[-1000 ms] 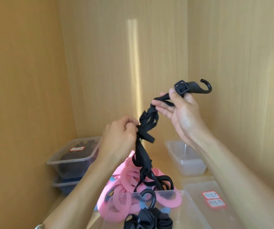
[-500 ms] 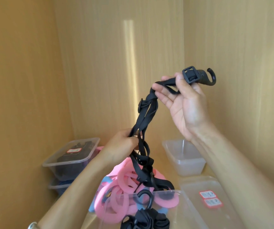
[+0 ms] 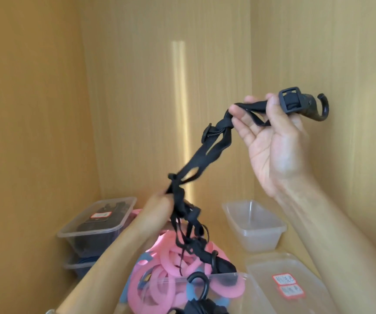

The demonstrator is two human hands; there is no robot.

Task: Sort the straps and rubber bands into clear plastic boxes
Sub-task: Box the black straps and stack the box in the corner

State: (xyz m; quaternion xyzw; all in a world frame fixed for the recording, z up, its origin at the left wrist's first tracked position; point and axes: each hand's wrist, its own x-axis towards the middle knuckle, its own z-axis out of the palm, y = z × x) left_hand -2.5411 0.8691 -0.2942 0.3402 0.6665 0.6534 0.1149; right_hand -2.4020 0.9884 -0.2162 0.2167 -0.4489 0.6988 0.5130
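Black strap (image 3: pixel 205 155) is in the air above the pink rubber bands (image 3: pixel 173 259), pulled taut on a slant: low end left, high end right. All positions below are relative to that pink pile.

Far left of the pile: lidded clear box (image 3: pixel 92 230) with dark contents and a red-bordered label on top. It is stacked on a second clear box (image 3: pixel 78 266) with something blue inside; can't make out more.

Just above the pile, slightly left: left hand (image 3: pixel 160 207), fingers curled tight round the tangled low part of the strap. Loose loops drop from the fist onto the pile. A few blue bands (image 3: pixel 144 259) are mixed in at the pile's left edge.

Directly in front of the pile: near clear box (image 3: pixel 246 282), no lid, with a second hook (image 3: pixel 197 284) and a black bundle inside.

Right of the pile: open clear box (image 3: pixel 255 230), upright. In front of that box is a loose lid (image 3: pixel 270 266), lying flat, with two red-bordered labels (image 3: pixel 284 279).

High above the pile and to the right: right hand (image 3: pixel 273 146), palm to camera, thumb pinching the strap's top end against the fingers. The other fingers are fairly straight. Buckle (image 3: pixel 289 100) and end hook (image 3: pixel 323 107) stick out past the thumb.
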